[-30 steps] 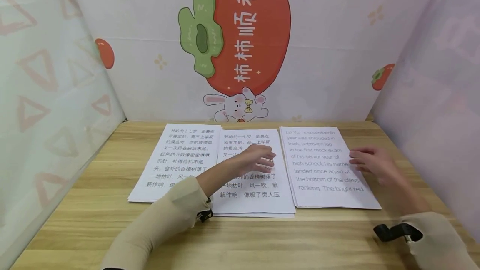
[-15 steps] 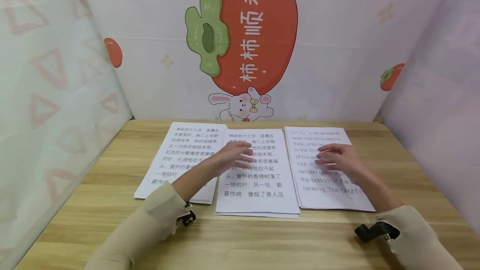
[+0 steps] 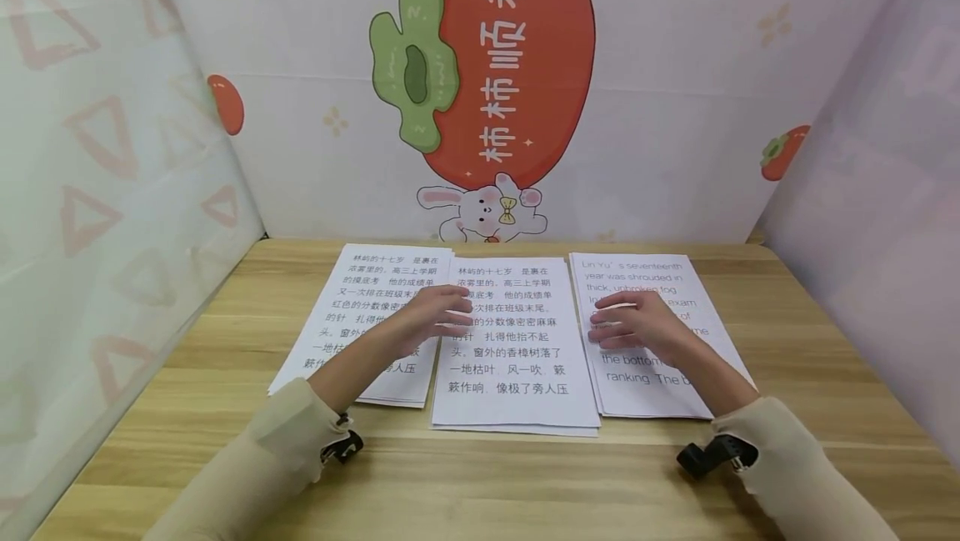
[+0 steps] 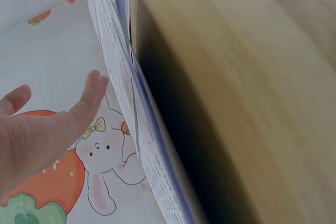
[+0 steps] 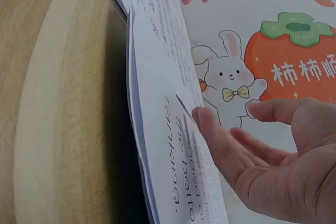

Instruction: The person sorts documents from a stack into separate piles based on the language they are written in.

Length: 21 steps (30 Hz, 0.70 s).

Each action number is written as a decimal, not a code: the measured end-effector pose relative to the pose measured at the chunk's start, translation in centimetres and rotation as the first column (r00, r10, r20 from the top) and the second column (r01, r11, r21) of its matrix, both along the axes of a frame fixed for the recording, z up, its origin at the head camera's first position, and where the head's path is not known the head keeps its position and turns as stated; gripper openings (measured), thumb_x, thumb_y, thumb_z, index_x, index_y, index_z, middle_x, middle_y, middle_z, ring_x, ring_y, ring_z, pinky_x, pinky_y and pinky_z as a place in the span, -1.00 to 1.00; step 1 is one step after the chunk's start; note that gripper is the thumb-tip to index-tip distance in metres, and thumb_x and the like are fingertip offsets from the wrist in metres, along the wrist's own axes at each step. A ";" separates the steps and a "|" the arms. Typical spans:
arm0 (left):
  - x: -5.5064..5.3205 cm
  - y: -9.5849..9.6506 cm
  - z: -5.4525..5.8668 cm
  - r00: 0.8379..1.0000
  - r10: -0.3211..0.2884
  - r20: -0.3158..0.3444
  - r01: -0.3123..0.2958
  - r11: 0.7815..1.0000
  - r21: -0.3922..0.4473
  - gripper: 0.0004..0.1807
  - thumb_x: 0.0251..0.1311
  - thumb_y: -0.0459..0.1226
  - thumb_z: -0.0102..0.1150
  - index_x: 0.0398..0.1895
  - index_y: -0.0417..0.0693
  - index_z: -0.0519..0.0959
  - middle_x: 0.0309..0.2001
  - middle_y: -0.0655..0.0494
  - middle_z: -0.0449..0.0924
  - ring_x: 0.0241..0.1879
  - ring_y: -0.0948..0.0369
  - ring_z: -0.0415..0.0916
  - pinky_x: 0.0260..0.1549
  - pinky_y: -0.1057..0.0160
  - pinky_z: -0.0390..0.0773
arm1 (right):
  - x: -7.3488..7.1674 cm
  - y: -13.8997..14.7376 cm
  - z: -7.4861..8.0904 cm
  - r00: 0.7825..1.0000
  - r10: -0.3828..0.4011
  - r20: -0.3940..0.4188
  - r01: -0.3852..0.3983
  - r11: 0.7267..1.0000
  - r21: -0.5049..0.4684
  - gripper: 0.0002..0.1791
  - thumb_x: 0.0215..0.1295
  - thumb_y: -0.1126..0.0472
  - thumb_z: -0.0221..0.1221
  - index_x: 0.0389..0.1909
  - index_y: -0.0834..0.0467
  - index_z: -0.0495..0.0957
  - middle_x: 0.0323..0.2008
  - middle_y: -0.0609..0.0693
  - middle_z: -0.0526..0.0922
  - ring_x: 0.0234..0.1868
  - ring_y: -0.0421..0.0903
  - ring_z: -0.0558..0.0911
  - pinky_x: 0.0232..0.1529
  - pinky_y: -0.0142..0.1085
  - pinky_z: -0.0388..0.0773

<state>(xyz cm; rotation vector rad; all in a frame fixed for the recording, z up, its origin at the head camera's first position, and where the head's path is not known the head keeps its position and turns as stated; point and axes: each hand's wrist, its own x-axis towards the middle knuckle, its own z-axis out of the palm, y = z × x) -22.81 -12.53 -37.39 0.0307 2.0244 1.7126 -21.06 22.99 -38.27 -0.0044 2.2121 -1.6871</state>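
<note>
Three stacks of printed paper lie side by side. My left hand [image 3: 431, 318] is over the seam between the left stack [image 3: 360, 291] and the middle stack [image 3: 517, 403], both printed in Chinese. Its fingers are loosely bent and hold nothing; in the left wrist view a gap shows between fingertips [image 4: 94, 80] and paper. Over the English-printed right stack [image 3: 637, 399] is my right hand [image 3: 637, 323], fingers spread and pointing left, holding nothing. In the right wrist view its fingertips [image 5: 203, 119] overlap the paper's outline, so contact cannot be told.
The wooden table [image 3: 487, 491] has bare surface in front of the stacks and at both sides. A white printed backdrop [image 3: 660, 149] with a persimmon and rabbit stands behind, with cloth walls left and right. Each sleeve carries a black wrist mount [image 3: 712, 456].
My left hand has moved left from the middle stack towards the left one. My right hand has come left from the right stack's outer edge to above its text. The papers stay put.
</note>
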 end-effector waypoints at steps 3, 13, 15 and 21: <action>0.2 -0.8 0.1 1.000 0.010 -0.008 -0.011 1.000 -0.018 -0.42 0.53 -0.27 -0.07 0.51 -0.38 0.22 0.33 -0.37 0.43 0.28 -0.17 0.52 0.25 0.03 0.61 | -0.1 -0.5 0.0 1.000 0.007 0.020 -0.007 1.000 -0.011 -0.46 0.54 0.27 0.12 0.37 0.50 0.30 0.10 0.38 0.67 -0.05 0.15 0.79 -0.04 -0.10 0.78; 0.5 -2.9 0.3 0.998 0.068 0.014 -0.067 0.997 -0.027 -0.42 0.57 -0.27 -0.12 0.52 -0.42 0.18 0.36 -0.41 0.38 0.27 -0.21 0.51 0.25 0.02 0.61 | -0.4 -1.1 -0.1 0.998 -0.015 0.058 0.015 1.000 -0.001 -0.48 0.53 0.26 0.14 0.36 0.47 0.33 0.09 0.38 0.68 -0.08 0.14 0.80 -0.08 -0.11 0.79; 0.6 -3.1 0.3 0.997 0.075 0.026 -0.074 0.997 -0.022 -0.42 0.58 -0.26 -0.12 0.52 -0.43 0.18 0.37 -0.42 0.36 0.26 -0.22 0.52 0.24 0.02 0.62 | -0.4 -1.1 -0.1 0.998 -0.019 0.064 0.020 1.000 -0.003 -0.47 0.53 0.26 0.13 0.36 0.47 0.32 0.09 0.38 0.67 -0.07 0.15 0.80 -0.08 -0.11 0.79; 0.6 -3.4 0.1 0.994 0.094 0.061 -0.094 0.996 -0.010 -0.42 0.59 -0.23 -0.12 0.51 -0.41 0.20 0.36 -0.41 0.36 0.26 -0.21 0.53 0.22 0.04 0.64 | -0.3 -1.1 -0.2 0.997 -0.024 0.079 0.025 1.000 -0.011 -0.46 0.53 0.26 0.13 0.38 0.47 0.30 0.09 0.37 0.67 -0.05 0.15 0.79 -0.07 -0.10 0.79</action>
